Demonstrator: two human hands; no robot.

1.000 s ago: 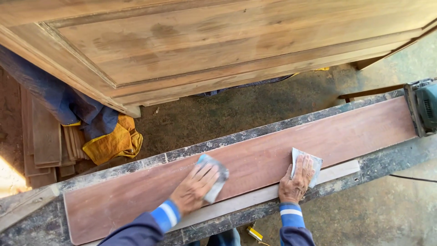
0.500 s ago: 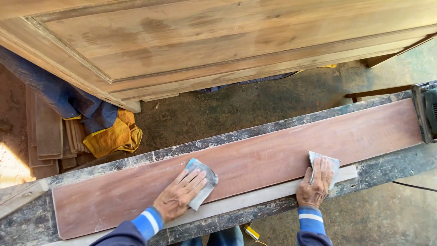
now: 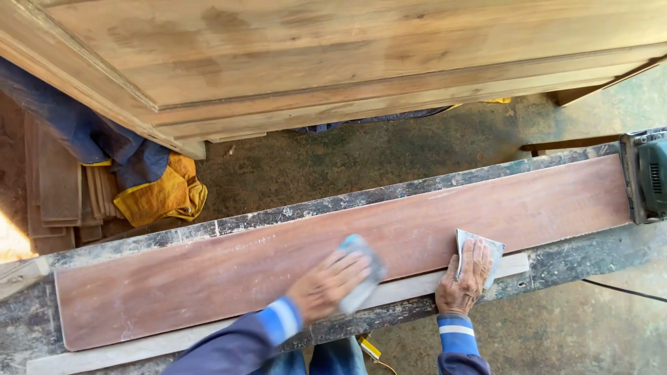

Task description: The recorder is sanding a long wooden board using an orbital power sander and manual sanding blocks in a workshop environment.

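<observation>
Down on the long, dust-speckled workbench (image 3: 208,229) lies a reddish-brown plank (image 3: 278,271), running nearly the whole width of the head view, left end lower than the right. Just beside its near edge there's a thin pale strip of wood (image 3: 410,288) lying parallel to it.

Left hand (image 3: 326,285) is flat on the plank about halfway along, palm down, fingers spread over a grey-blue piece of sandpaper (image 3: 361,274) and pressing it onto the wood. It's blurred, so I can't make out how the sheet is folded, but the hand isn't curled round it, more like laid on top. Right hand (image 3: 462,278) sits further right at the near edge of the plank, fingers stretched flat on a second, whitish sheet of sandpaper (image 3: 479,250), with the heel of the hand over the pale strip. Same deal, an open flat press, not a pinch. Both wrists show blue cuffs with white stripes.

At the far right end of the plank, touching or just beside it, is a green power sander (image 3: 649,173), only partly in frame. Beyond the bench, across a patch of dirt floor, a big light-wood panelled door (image 3: 347,55) fills the top. Off to the left there's a yellow cloth (image 3: 163,194) with a blue cloth (image 3: 76,125) on it, next to a stack of short boards (image 3: 55,187).
</observation>
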